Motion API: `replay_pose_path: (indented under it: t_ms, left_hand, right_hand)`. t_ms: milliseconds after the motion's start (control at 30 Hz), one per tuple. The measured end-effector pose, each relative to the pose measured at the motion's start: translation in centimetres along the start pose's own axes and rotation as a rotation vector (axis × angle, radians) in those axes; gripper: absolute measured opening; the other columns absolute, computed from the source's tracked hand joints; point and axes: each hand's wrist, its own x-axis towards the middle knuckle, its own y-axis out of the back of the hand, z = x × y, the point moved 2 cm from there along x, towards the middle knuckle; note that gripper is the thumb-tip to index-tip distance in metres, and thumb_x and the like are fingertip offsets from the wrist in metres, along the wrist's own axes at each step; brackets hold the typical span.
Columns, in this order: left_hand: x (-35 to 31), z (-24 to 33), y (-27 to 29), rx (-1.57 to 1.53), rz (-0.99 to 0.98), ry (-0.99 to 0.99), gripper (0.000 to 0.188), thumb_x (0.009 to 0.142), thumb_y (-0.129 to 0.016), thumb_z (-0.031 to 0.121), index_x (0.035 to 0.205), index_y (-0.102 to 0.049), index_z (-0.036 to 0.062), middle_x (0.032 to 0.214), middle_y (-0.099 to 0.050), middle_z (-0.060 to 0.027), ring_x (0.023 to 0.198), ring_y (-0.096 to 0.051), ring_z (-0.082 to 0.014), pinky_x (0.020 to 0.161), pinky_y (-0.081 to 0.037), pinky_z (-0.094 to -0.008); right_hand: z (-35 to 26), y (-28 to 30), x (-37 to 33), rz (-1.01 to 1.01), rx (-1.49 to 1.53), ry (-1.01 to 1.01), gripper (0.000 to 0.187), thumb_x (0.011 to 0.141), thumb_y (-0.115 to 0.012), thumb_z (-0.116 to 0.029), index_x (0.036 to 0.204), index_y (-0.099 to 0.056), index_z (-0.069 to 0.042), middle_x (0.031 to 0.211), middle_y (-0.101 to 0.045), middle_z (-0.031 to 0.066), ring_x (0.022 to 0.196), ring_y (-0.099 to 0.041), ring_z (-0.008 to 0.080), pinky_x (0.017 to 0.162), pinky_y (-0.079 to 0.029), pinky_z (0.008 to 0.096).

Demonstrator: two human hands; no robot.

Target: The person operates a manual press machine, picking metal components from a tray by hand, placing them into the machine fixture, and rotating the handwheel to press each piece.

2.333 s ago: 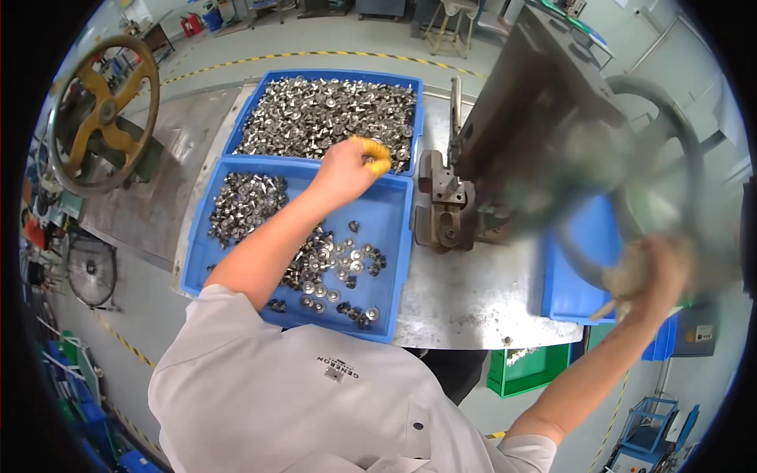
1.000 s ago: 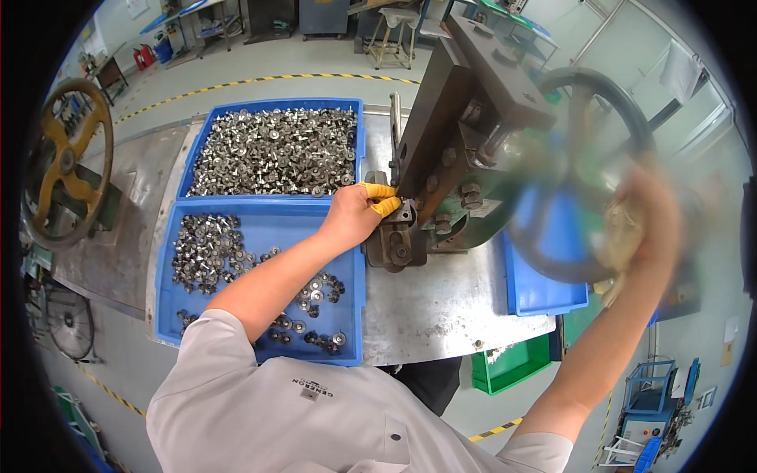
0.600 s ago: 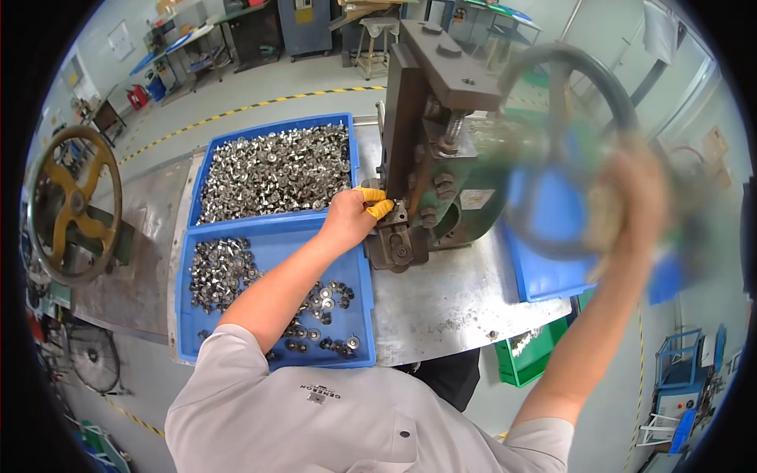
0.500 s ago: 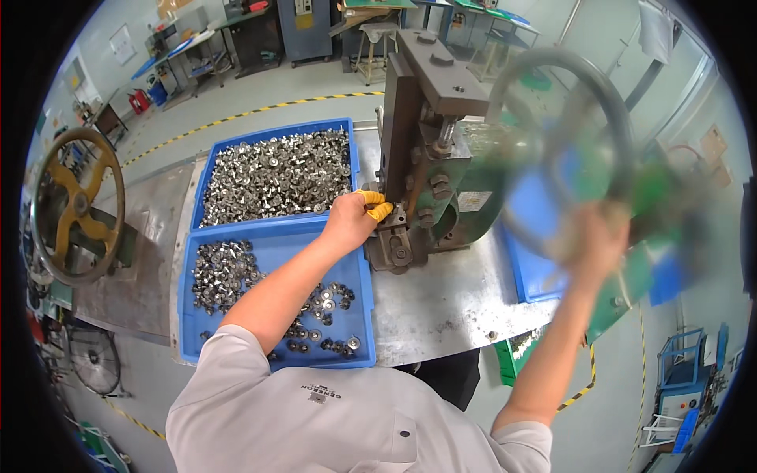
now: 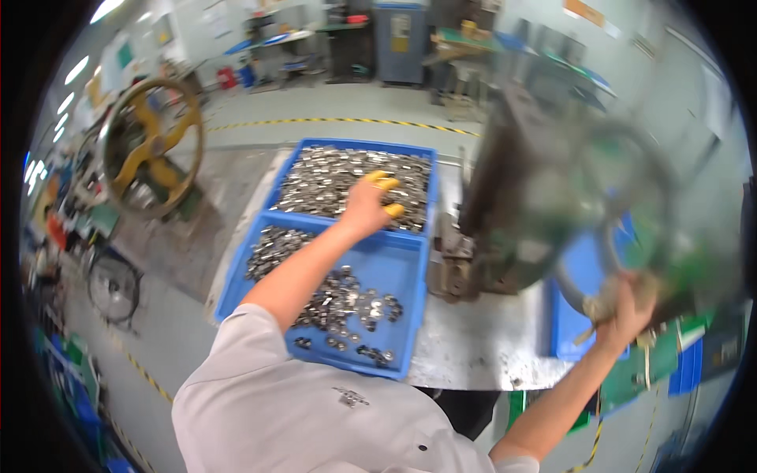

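My left hand (image 5: pixel 369 208), with yellow finger covers on its fingertips, is over the far blue tray (image 5: pixel 363 143), which is full of small shiny metal parts. Its fingers are apart, and I see nothing held between them. Smaller heaps of similar parts lie in the near blue tray (image 5: pixel 388 260), beneath my left forearm. On the right, my right hand (image 5: pixel 628 312) is closed on the grey handwheel (image 5: pixel 574 296) of a press (image 5: pixel 505 181), which looks blurred. At the press's foot, a metal fixture (image 5: pixel 453 264) stands just right of the trays.
The trays and press share a metal-topped bench (image 5: pixel 473 347). Another blue tray (image 5: pixel 564 331) sits right of the press, partly hidden by the wheel. At left stands a second handwheel (image 5: pixel 156 146) with yellow spokes. Yellow-black tape (image 5: pixel 347 121) marks the floor beyond.
My left hand has left the fixture at the press and moved over the far tray, its fingers now spread. My right hand has come lower with the wheel. The whole view has shifted.
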Motion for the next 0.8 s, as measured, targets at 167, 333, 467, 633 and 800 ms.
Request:
replay_pose_path:
  t_ms: [167, 333, 467, 633, 800]
  left_hand:
    - [0.3, 0.8, -3.8, -0.035, -0.054, -0.316, 0.041, 0.068, -0.067, 0.039, 0.1, -0.067, 0.0137, 0.112, -0.058, -0.0116, 0.103, -0.053, -0.03, 0.09, -0.04, -0.0421]
    - [0.3, -0.3, -6.1, 0.033, -0.059, -0.318, 0.03, 0.077, -0.058, 0.035, 0.098, -0.066, 0.0152, 0.106, -0.059, -0.0048, 0.1, -0.053, -0.0238, 0.089, -0.034, -0.0384]
    - [2.3, 0.4, -6.0, 0.076, -0.243, -0.25, 0.032, 0.073, -0.058, 0.034, 0.098, -0.066, 0.0167, 0.103, -0.059, -0.0046, 0.098, -0.054, -0.0239, 0.09, -0.034, -0.038]
    - [4.8, -1.5, -4.6, 0.205, -0.38, -0.11, 0.029, 0.068, -0.063, 0.03, 0.094, -0.066, 0.0174, 0.102, -0.059, -0.0045, 0.095, -0.055, -0.0251, 0.083, -0.039, -0.0444]
    - [6.8, -6.2, -5.2, 0.338, -0.303, -0.002, 0.032, 0.067, -0.067, 0.031, 0.097, -0.067, 0.0203, 0.106, -0.062, -0.0081, 0.099, -0.057, -0.0274, 0.084, -0.04, -0.0483]
  right_hand:
    - [6.0, 2.2, -3.1, -0.121, 0.207, 0.128, 0.032, 0.078, -0.056, -0.002, 0.11, -0.052, -0.001, 0.104, -0.055, 0.0097, 0.094, -0.051, 0.0179, 0.09, -0.038, 0.03]
    - [5.6, 1.5, -3.3, -0.124, 0.172, 0.054, 0.038, 0.08, -0.054, -0.003, 0.117, -0.048, -0.002, 0.113, -0.053, 0.0095, 0.105, -0.049, 0.0195, 0.098, -0.034, 0.0334]
    - [6.6, 3.1, -3.3, -0.128, 0.279, 0.026, 0.038, 0.084, -0.053, -0.005, 0.121, -0.047, -0.002, 0.116, -0.053, 0.0091, 0.108, -0.049, 0.0196, 0.1, -0.033, 0.0332]
    - [6.3, 1.9, -3.8, -0.132, 0.158, 0.03, 0.036, 0.082, -0.053, -0.003, 0.118, -0.049, -0.002, 0.114, -0.053, 0.0085, 0.107, -0.049, 0.0197, 0.099, -0.034, 0.0329]
    - [5.0, 0.3, -4.2, -0.097, 0.172, -0.017, 0.043, 0.077, -0.057, -0.002, 0.118, -0.045, -0.006, 0.11, -0.055, 0.0064, 0.105, -0.049, 0.0182, 0.099, -0.033, 0.0329]
